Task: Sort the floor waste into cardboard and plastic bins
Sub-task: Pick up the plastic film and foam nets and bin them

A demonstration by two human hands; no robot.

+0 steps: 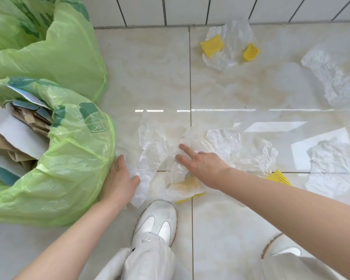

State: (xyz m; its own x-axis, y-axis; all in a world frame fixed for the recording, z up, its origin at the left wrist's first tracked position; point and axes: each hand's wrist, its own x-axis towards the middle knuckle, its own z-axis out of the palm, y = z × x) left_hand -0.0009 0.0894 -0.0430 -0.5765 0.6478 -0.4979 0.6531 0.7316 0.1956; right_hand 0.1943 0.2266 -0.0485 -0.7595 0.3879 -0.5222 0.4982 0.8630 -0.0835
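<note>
Plastic film (156, 150), thin, clear and crumpled, lies flat on the tiled floor (150, 67) just in front of a white shoe (157, 221). At far left stand two bins lined with green bags: the nearer bin (73, 158) already holds torn cardboard (18, 128), while the contents of the farther bin (49, 43) are hidden. The left hand (119, 178) rests between the nearer bin and the film, fingers straight, touching the film's left edge and holding nothing. The right hand (200, 164) reaches over the film's middle with fingers spread, pressing lightly or just touching; it grips nothing yet. A yellow foam net (188, 184) shows through the film beneath that wrist. Further right lie more crumpled sheets (331, 77) and more yellow nets (211, 45).

The film looks nearly weightless, limp and slippery on glossy tile. It probably cannot be lifted flat. Bunching it from the centre or pinching a raised crease should give a hold.
</note>
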